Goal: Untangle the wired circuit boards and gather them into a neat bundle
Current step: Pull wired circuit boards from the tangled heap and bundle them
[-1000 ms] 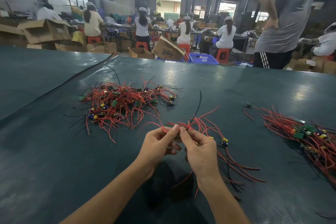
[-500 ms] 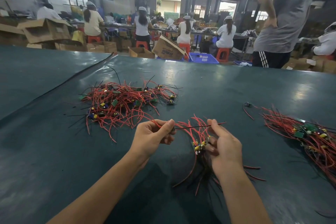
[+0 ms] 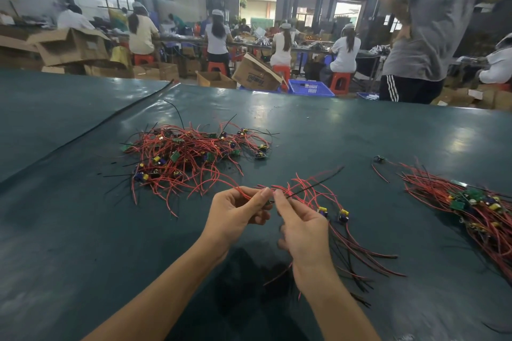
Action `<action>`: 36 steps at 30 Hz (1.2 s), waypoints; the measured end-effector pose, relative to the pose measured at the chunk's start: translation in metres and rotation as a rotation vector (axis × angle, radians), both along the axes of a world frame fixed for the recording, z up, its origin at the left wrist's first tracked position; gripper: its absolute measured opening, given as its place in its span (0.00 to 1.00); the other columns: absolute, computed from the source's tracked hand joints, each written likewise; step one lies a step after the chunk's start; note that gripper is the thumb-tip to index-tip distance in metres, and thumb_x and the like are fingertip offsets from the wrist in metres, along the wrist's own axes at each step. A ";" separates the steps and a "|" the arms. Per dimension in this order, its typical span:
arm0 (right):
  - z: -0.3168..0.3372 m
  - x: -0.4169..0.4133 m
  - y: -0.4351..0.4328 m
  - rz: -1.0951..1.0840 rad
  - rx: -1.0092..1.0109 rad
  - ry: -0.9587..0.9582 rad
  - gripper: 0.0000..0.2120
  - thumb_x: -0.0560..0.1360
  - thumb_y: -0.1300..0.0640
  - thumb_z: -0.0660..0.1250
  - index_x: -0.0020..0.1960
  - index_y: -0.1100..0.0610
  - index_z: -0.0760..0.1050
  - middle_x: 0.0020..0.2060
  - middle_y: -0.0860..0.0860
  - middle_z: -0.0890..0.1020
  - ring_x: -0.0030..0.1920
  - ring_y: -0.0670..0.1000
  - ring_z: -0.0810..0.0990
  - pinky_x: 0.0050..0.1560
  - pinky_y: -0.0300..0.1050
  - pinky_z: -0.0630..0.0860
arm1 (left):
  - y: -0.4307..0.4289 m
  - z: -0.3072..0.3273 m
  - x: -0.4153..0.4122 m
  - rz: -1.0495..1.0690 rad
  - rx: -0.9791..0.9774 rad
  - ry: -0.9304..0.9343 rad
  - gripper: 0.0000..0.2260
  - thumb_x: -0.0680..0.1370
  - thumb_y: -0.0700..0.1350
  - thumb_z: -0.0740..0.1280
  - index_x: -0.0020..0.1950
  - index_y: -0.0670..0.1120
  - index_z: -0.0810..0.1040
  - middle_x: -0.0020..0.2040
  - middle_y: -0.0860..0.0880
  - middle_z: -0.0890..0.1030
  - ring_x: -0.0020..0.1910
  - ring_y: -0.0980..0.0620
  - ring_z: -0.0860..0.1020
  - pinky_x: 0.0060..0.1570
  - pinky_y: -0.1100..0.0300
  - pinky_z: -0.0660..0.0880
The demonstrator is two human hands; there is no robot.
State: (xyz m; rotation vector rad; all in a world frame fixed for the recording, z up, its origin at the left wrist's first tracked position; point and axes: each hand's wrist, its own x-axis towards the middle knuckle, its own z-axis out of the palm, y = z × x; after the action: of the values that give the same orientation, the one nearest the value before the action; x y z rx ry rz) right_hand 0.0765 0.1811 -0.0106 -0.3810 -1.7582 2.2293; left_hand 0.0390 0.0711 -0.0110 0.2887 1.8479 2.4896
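1. Dark green table (image 3: 83,230), filling the lower view; beyond it, seated workers (image 3: 219,36), cardboard boxes (image 3: 72,47) and a standing person (image 3: 432,36) in grey at far right.
2. Loose tangle (image 3: 188,155) of red-wired circuit boards on the table, ahead and left of the hands.
3. Straighter pile (image 3: 471,207) of the same boards at right, well apart from the tangle.
4. Bundle (image 3: 327,196) held above the table between the two heaps; red wires fanning up and right, tails trailing onto the table beside the right forearm.
5. Left hand (image 3: 235,213), fingers curled, thumb and forefinger pinching red wires of the bundle.
6. Right hand (image 3: 302,227), fingertips almost meeting the left's, pinching a black wire (image 3: 313,184); lower fingers blurred, curl unclear.
7. Two small boards (image 3: 343,214), yellow and blue parts, hanging just right of the right hand.
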 end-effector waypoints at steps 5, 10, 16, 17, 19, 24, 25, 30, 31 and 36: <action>0.001 -0.005 0.008 -0.091 -0.128 -0.040 0.11 0.75 0.57 0.72 0.34 0.56 0.83 0.22 0.44 0.67 0.20 0.42 0.60 0.20 0.32 0.59 | 0.000 0.000 0.002 -0.029 -0.075 0.031 0.07 0.68 0.47 0.72 0.37 0.44 0.83 0.33 0.44 0.83 0.27 0.53 0.79 0.30 0.64 0.77; 0.013 -0.011 0.039 -0.226 -0.355 -0.007 0.05 0.75 0.61 0.71 0.41 0.60 0.82 0.28 0.48 0.68 0.22 0.43 0.60 0.18 0.34 0.57 | -0.004 0.002 -0.003 -0.026 -0.078 0.045 0.11 0.68 0.48 0.72 0.41 0.40 0.81 0.33 0.45 0.83 0.28 0.52 0.79 0.30 0.63 0.77; 0.022 -0.001 0.039 -0.151 -0.262 0.234 0.09 0.74 0.56 0.71 0.37 0.53 0.86 0.26 0.45 0.75 0.23 0.43 0.62 0.21 0.34 0.60 | -0.002 0.002 -0.004 -0.027 0.138 -0.155 0.12 0.68 0.49 0.72 0.41 0.40 0.82 0.33 0.45 0.82 0.28 0.55 0.78 0.29 0.66 0.76; 0.024 0.002 0.035 -0.093 -0.233 0.282 0.07 0.72 0.52 0.72 0.38 0.52 0.87 0.27 0.46 0.76 0.23 0.43 0.63 0.21 0.34 0.60 | -0.002 0.002 -0.005 -0.028 0.203 -0.216 0.14 0.68 0.50 0.71 0.44 0.39 0.82 0.33 0.47 0.81 0.28 0.56 0.78 0.29 0.67 0.77; 0.023 0.005 0.029 0.034 -0.190 0.358 0.14 0.67 0.43 0.73 0.43 0.53 0.86 0.33 0.49 0.81 0.24 0.44 0.64 0.23 0.35 0.62 | -0.003 0.003 -0.010 -0.036 0.335 -0.314 0.17 0.69 0.52 0.69 0.47 0.38 0.82 0.32 0.49 0.79 0.27 0.57 0.77 0.28 0.67 0.76; 0.016 0.004 0.019 0.045 -0.061 0.162 0.25 0.74 0.35 0.65 0.47 0.56 0.85 0.31 0.47 0.79 0.23 0.44 0.65 0.24 0.36 0.61 | -0.011 0.007 -0.010 -0.330 0.608 -0.478 0.17 0.75 0.53 0.62 0.38 0.42 0.82 0.30 0.51 0.71 0.26 0.54 0.71 0.28 0.63 0.74; 0.014 0.002 0.016 0.033 0.026 0.068 0.23 0.74 0.37 0.65 0.44 0.57 0.85 0.28 0.46 0.77 0.23 0.42 0.66 0.26 0.36 0.62 | -0.011 0.007 -0.009 -0.396 0.626 -0.496 0.16 0.76 0.53 0.61 0.36 0.44 0.81 0.30 0.52 0.70 0.26 0.54 0.71 0.28 0.63 0.73; 0.005 0.004 -0.002 0.233 0.006 -0.035 0.17 0.76 0.46 0.67 0.39 0.57 0.87 0.28 0.50 0.81 0.24 0.42 0.74 0.27 0.34 0.71 | -0.006 0.008 0.004 -0.665 0.627 -0.559 0.11 0.74 0.49 0.64 0.34 0.45 0.75 0.28 0.51 0.70 0.26 0.53 0.72 0.30 0.61 0.72; 0.006 0.004 -0.003 0.267 -0.039 -0.043 0.16 0.76 0.46 0.67 0.38 0.54 0.87 0.29 0.51 0.83 0.24 0.42 0.76 0.26 0.34 0.72 | -0.004 0.008 0.007 -0.692 0.613 -0.569 0.11 0.74 0.48 0.64 0.33 0.45 0.75 0.27 0.51 0.70 0.26 0.53 0.71 0.30 0.61 0.71; 0.009 0.004 0.003 0.253 -0.152 -0.089 0.16 0.75 0.48 0.70 0.34 0.56 0.84 0.28 0.55 0.82 0.20 0.48 0.76 0.21 0.36 0.71 | 0.003 0.009 0.011 -0.761 0.523 -0.606 0.18 0.76 0.53 0.60 0.30 0.45 0.73 0.23 0.51 0.70 0.22 0.53 0.70 0.27 0.63 0.69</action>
State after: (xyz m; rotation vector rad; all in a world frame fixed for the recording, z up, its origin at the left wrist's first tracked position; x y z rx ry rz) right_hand 0.0808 0.1845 -0.0017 -0.3084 -1.7728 2.5692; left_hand 0.0498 0.0740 -0.0024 0.1657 0.6655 2.1025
